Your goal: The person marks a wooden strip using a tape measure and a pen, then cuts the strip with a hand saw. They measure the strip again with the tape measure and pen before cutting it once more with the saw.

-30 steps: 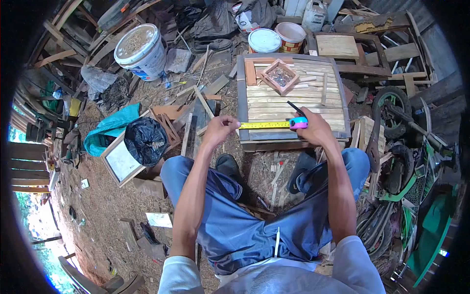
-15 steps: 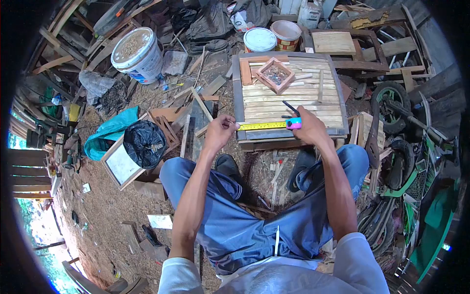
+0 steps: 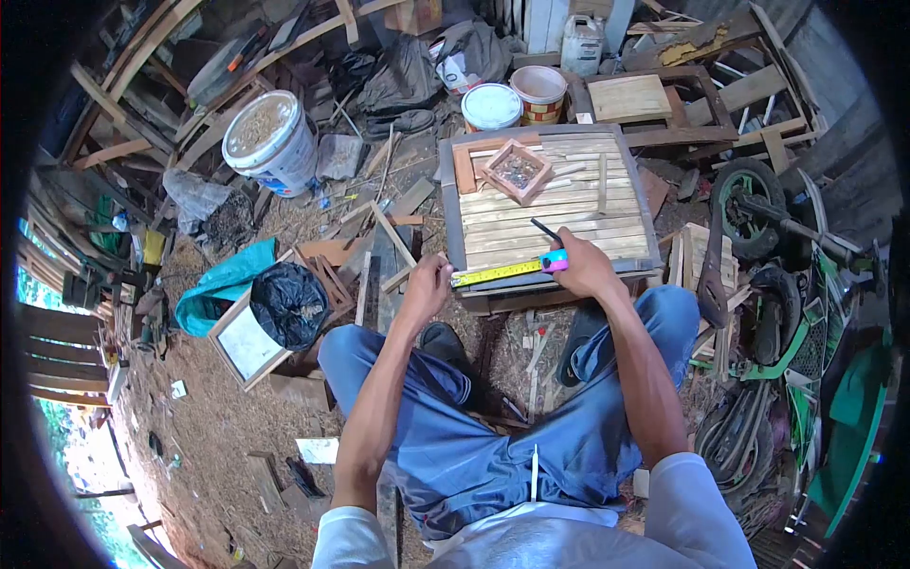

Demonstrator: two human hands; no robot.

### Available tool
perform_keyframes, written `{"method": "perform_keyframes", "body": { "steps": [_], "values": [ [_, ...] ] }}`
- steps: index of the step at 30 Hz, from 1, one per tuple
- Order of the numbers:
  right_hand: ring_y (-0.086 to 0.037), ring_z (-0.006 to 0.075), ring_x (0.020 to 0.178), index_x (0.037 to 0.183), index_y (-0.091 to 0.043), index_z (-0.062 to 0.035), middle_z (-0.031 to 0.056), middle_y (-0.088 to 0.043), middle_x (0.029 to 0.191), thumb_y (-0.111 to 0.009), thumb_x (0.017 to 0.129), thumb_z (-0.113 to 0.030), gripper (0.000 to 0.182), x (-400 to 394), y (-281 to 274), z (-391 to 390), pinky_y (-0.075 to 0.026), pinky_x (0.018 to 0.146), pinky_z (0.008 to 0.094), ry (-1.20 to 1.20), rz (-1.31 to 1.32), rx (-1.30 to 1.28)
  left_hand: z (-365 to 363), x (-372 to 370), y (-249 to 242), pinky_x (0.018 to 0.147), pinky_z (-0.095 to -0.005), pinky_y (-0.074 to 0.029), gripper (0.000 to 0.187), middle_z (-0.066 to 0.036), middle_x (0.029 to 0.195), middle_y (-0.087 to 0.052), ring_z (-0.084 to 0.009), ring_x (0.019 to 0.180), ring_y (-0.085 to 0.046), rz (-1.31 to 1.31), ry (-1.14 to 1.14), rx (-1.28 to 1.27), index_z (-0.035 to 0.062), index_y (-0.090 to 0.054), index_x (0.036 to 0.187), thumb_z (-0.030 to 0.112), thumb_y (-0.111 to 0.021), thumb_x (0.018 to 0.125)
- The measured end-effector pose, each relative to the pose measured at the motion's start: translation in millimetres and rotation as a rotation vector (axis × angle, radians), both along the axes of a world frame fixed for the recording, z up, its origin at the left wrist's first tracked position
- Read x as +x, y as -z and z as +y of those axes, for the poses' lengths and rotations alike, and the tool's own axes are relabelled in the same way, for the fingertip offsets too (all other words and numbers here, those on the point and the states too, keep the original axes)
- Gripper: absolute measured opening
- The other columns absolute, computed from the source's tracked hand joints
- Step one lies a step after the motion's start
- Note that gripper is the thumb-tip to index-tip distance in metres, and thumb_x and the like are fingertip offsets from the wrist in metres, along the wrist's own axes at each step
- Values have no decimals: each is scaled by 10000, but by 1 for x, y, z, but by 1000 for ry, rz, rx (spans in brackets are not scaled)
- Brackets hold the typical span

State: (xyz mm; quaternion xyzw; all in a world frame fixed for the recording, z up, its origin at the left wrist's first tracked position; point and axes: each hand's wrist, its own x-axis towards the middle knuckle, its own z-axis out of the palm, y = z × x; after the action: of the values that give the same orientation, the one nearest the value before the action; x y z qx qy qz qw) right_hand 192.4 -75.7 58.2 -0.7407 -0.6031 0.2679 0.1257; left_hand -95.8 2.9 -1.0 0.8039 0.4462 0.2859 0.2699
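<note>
A yellow tape measure [image 3: 498, 272] stretches between my hands along the near edge of a slatted wooden table [image 3: 569, 223]. My left hand [image 3: 429, 283] pinches the tape's free end at the table's left front corner. Closed around the pink and blue tape case is my right hand [image 3: 585, 264], from which a dark, pen-like stick [image 3: 546, 230] also juts out. On the tabletop sit a small square wooden box [image 3: 518, 172] holding small bits and a loose thin slat [image 3: 602, 184].
Behind the table stand two buckets [image 3: 492, 107]. A large white bucket [image 3: 270, 142] is at the upper left, and a black-lined container [image 3: 289, 305] lies left of my knees. Wood scraps litter the floor. A green-rimmed wheel [image 3: 749, 209] is at the right.
The view has shifted slightly. The tape, level along the table's front edge before, now slants, its left end lower. Both hands still hold it.
</note>
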Motion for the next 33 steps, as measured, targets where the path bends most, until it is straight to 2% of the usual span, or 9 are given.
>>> {"method": "perform_keyframes", "body": {
  "steps": [4, 5, 9, 16, 17, 20, 24, 28, 33],
  "values": [
    [-607, 419, 986, 1076, -483, -48, 217, -649, 998, -671, 739, -105, 390, 0, 3, -3, -473, 818, 508, -7, 32, 29, -10, 1, -6, 658, -365, -489, 169, -139, 753, -616, -225, 710, -635, 3, -61, -185, -8, -613, 955, 158, -595, 927],
    [-606, 420, 987, 1073, -482, -46, 218, -648, 999, -673, 736, -98, 391, 0, 6, -4, -473, 819, 508, -12, 50, 58, -4, -5, 8, 629, -312, -492, 175, -95, 739, -617, -151, 674, -611, -46, -77, -278, -3, -623, 964, 168, -604, 933],
    [-602, 425, 989, 1062, -479, -38, 214, -649, 998, -676, 723, -66, 393, 0, 9, -7, -476, 824, 504, -17, 81, 106, -12, -4, -12, 593, -251, -475, 166, -28, 723, -614, -97, 650, -585, -301, -32, -575, 1, -626, 985, 139, -657, 898],
    [-602, 428, 978, 1051, -482, -37, 216, -648, 994, -677, 734, -65, 373, -2, 4, -10, -472, 807, 512, -28, 80, 118, -22, 0, -6, 614, -272, -472, 173, -34, 728, -599, -107, 678, -584, -54, -32, -340, -6, -598, 940, 94, -697, 840],
    [-602, 429, 976, 1048, -485, -37, 216, -649, 991, -680, 735, -68, 370, -2, 3, -11, -471, 805, 513, -27, 84, 112, -24, 2, -10, 645, -339, -487, 138, -125, 757, -615, -200, 680, -604, -3, -24, -279, -24, -582, 914, 22, -676, 823],
    [-600, 435, 964, 1043, -496, -39, 219, -650, 972, -686, 737, -73, 361, -2, 5, -14, -467, 802, 516, -33, 98, 158, -26, 1, 13, 635, -354, -479, 138, -137, 733, -603, -209, 669, -600, 3, 21, 103, -22, -562, 922, 8, -659, 830],
    [-596, 444, 956, 1049, -498, -38, 225, -648, 972, -685, 732, -64, 369, 0, 9, -17, -463, 804, 519, -33, 121, 208, -36, 7, -22, 660, -355, -477, 138, -180, 852, -604, -228, 761, -614, 62, -51, -298, -26, -546, 943, 24, -639, 854],
    [-605, 438, 964, 1067, -488, -32, 240, -645, 953, -695, 729, -74, 398, 1, 9, -18, -475, 803, 504, 14, 219, 271, -20, 8, -16, 697, -272, -514, 178, -88, 923, -644, -137, 798, -629, -591, -118, -622, -15, -585, 1067, 72, -615, 915],
    [-623, 429, 950, 1093, -474, -63, 222, -655, 953, -725, 745, -128, 434, -7, 12, -8, -488, 800, 489, 63, 341, 314, -12, 28, -49, 874, -328, -518, 198, -57, 980, -625, -172, 974, -617, -1123, -235, -747, 0, -589, 1084, 106, -625, 920]
  ]
}}
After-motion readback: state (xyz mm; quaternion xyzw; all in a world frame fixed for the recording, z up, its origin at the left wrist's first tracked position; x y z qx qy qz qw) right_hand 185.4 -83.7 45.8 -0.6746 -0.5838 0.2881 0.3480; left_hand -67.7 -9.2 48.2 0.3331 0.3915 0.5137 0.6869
